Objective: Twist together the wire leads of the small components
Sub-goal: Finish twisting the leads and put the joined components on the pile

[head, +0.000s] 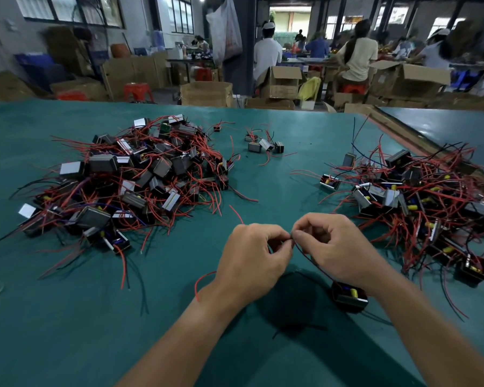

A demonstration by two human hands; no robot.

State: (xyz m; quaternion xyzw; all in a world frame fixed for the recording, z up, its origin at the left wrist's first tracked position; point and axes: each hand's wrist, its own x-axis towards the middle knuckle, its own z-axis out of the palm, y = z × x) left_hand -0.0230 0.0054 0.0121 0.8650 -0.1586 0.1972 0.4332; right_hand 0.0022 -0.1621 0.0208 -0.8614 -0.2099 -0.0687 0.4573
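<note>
Teal matting (pixel 67 317) covers the bench, and over its near middle the two hands meet fingertip to fingertip. The left hand (pixel 252 255) and the right hand (pixel 338 247) are both curled, each pinching the wire leads (pixel 309 258) between thumb and forefinger at the spot where the tips touch. From that pinch the leads run as a thin dark line, slanting toward the person and to the right, down to the component (pixel 348 298). This small black block with a yellow part lies just beside the right wrist, apparently resting on the matting. The long axis of the leads is therefore diagonal, and the right hand is the nearer one to the block. A red lead (pixel 204 280) loops out by the left wrist; whether it belongs to the same block I cannot tell. My judgement is that the twist forms at the pinch, the hands rolling against each other while the block anchors the far end. A left heap (pixel 129 180) and a right heap (pixel 419 202) of similar parts lie well apart from the hands
</note>
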